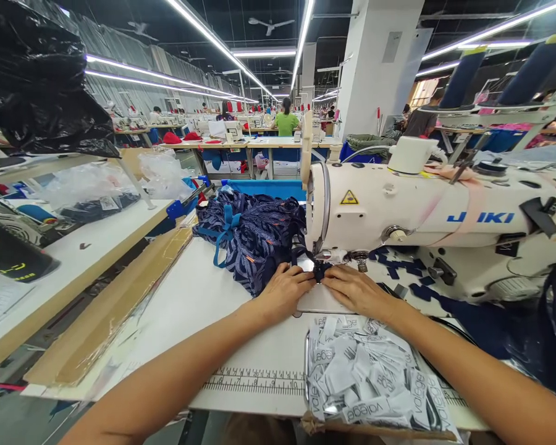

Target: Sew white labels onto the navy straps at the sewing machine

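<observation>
At the needle area of a white sewing machine, both hands work on a small dark navy fabric piece under the presser foot. My left hand comes from the left, its fingers closed together at the fabric's edge. From the other side, my right hand pinches the same fabric with bent fingers; its fingertips are partly hidden. Just beyond my left hand lies a heap of navy straps, tied with a blue band. Some of the dark cloth runs from the heap toward the needle.
A tray of white printed labels stands at the table's front, below my right forearm. Navy scraps lie under the machine arm. A ruler strip runs along the front edge. Cardboard fills the gap to the left table.
</observation>
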### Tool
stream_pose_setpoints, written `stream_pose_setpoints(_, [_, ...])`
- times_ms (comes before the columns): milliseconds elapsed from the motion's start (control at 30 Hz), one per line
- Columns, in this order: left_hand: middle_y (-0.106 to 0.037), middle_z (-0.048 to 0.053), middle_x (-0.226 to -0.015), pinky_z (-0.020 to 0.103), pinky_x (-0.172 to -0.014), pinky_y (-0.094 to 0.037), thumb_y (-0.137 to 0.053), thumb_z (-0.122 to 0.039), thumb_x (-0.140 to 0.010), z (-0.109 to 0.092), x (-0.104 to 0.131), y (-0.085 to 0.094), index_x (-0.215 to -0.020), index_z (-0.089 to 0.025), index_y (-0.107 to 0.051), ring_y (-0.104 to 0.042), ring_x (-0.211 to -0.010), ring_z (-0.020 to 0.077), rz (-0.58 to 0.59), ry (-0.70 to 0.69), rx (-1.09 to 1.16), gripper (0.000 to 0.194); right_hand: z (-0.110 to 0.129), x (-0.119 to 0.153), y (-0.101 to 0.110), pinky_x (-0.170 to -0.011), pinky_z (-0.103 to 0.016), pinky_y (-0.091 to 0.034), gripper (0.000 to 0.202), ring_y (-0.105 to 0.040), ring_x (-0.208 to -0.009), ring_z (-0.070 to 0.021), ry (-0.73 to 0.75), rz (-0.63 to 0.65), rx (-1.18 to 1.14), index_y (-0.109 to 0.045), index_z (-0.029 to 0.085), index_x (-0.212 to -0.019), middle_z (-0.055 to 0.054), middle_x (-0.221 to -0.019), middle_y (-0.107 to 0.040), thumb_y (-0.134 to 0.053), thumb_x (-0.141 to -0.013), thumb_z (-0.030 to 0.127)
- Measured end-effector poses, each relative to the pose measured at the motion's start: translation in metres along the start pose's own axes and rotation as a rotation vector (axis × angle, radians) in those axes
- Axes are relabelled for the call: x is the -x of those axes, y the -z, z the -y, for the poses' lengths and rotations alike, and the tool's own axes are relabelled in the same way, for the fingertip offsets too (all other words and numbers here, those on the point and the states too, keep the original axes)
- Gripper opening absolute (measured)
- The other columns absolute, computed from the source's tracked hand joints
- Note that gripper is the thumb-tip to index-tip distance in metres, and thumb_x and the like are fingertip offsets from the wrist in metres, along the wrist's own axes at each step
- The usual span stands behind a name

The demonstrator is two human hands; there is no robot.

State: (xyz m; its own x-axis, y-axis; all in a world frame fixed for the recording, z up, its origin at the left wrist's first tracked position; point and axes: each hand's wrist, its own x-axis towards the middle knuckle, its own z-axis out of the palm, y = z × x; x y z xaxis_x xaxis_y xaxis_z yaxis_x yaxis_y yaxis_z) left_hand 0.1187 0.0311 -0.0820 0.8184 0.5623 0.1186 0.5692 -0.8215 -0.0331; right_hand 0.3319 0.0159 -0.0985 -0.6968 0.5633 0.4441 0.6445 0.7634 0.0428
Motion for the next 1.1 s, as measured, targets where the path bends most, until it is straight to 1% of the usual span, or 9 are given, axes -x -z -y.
stream_pose_setpoints(167, [-0.052, 0.005, -0.126, 0.038, -0.088, -0.028, -0.054, -0.007, -0.074, 0.000, 0.000, -0.001, -0.115, -0.018, -0.051, -0.043, -0.111, 0.0214, -0.028, 0.004, -0.006, 0.042, 0.000, 0.000, -0.002, -0.072, -0.035, -0.051, 0.030, -0.056, -0.086, -0.0203, -0.008, 0.006, 0.011, -0.061, 0.015, -0.097, -0.012, -0.095, -0.059, -0.032, -0.089, 0.018])
stream_pose_setpoints(367, [-0.053, 0.005, -0.125, 0.038, -0.086, -0.030, -0.056, -0.010, -0.073, 0.000, -0.002, -0.001, -0.115, -0.016, -0.052, -0.044, -0.110, 0.0230, -0.013, 0.004, 0.003, 0.042, 0.001, -0.001, -0.002, -0.072, -0.034, -0.052, 0.030, -0.056, -0.088, -0.0203, -0.001, -0.018, 0.046, -0.061, 0.013, -0.097, -0.013, -0.095, -0.059, -0.033, -0.088, 0.015])
stream_pose_setpoints(500, [-0.054, 0.004, -0.123, 0.036, -0.083, -0.031, -0.049, -0.006, -0.077, 0.004, -0.005, 0.000, -0.113, -0.018, -0.055, -0.046, -0.108, 0.0213, -0.021, 0.005, 0.003, 0.038, 0.002, -0.003, -0.004, -0.072, -0.035, -0.053, 0.031, -0.058, -0.088, -0.0208, 0.001, -0.027, 0.074, -0.062, 0.012, -0.096, -0.014, -0.096, -0.061, -0.032, -0.088, 0.016])
stream_pose_setpoints(700, [-0.058, 0.002, -0.119, 0.033, -0.077, -0.033, -0.044, -0.003, -0.078, 0.010, -0.010, 0.003, -0.110, -0.019, -0.058, -0.049, -0.103, 0.0197, -0.033, -0.015, 0.008, 0.039, -0.002, -0.005, -0.002, -0.074, -0.035, -0.053, 0.029, -0.061, -0.089, -0.0203, -0.078, 0.036, 0.061, -0.063, 0.017, -0.101, -0.011, -0.104, -0.063, -0.038, -0.085, 0.018])
stream_pose_setpoints(833, [-0.058, 0.002, -0.118, 0.032, -0.078, -0.035, -0.043, -0.001, -0.075, 0.016, -0.014, 0.004, -0.108, -0.020, -0.059, -0.051, -0.102, 0.0194, -0.049, -0.025, 0.007, 0.041, -0.012, -0.004, -0.001, -0.080, -0.034, -0.051, 0.028, -0.061, -0.093, -0.0202, -0.114, 0.076, -0.068, -0.064, 0.017, -0.101, -0.009, -0.106, -0.064, -0.042, -0.083, 0.018])
stream_pose_setpoints(900, [-0.058, 0.002, -0.117, 0.032, -0.078, -0.035, -0.043, 0.000, -0.074, 0.021, -0.017, 0.003, -0.108, -0.021, -0.059, -0.051, -0.102, 0.0190, -0.056, -0.034, 0.010, 0.043, -0.019, -0.006, -0.004, -0.082, -0.034, -0.050, 0.027, -0.063, -0.089, -0.0188, -0.186, 0.084, -0.144, -0.065, 0.018, -0.098, -0.006, -0.100, -0.067, -0.042, -0.083, 0.019])
stream_pose_setpoints(1000, [-0.058, 0.002, -0.118, 0.033, -0.082, -0.036, -0.041, -0.002, -0.074, 0.027, -0.021, 0.002, -0.107, -0.021, -0.059, -0.050, -0.105, 0.0184, -0.072, -0.043, 0.024, 0.043, -0.030, -0.013, -0.013, -0.075, -0.033, -0.053, 0.027, -0.065, -0.078, -0.0179, -0.392, 0.064, -0.156, -0.066, 0.019, -0.089, -0.004, -0.085, -0.070, -0.040, -0.085, 0.021])
stream_pose_setpoints(1033, [-0.058, 0.002, -0.118, 0.033, -0.083, -0.036, -0.041, -0.003, -0.075, 0.027, -0.022, 0.001, -0.107, -0.021, -0.059, -0.049, -0.106, 0.0183, -0.079, -0.044, 0.026, 0.042, -0.033, -0.017, -0.017, -0.072, -0.033, -0.053, 0.028, -0.065, -0.076, -0.0181, -0.436, 0.053, -0.140, -0.066, 0.019, -0.088, -0.003, -0.082, -0.070, -0.039, -0.085, 0.021])
stream_pose_setpoints(1100, [-0.059, 0.003, -0.116, 0.035, -0.085, -0.036, -0.042, -0.007, -0.077, 0.024, -0.022, 0.001, -0.105, -0.020, -0.060, -0.049, -0.106, 0.0189, -0.097, -0.039, 0.003, 0.036, -0.038, -0.025, -0.024, -0.067, -0.032, -0.054, 0.028, -0.065, -0.073, -0.0180, -0.452, 0.035, -0.106, -0.066, 0.018, -0.087, -0.004, -0.079, -0.070, -0.038, -0.085, 0.019])
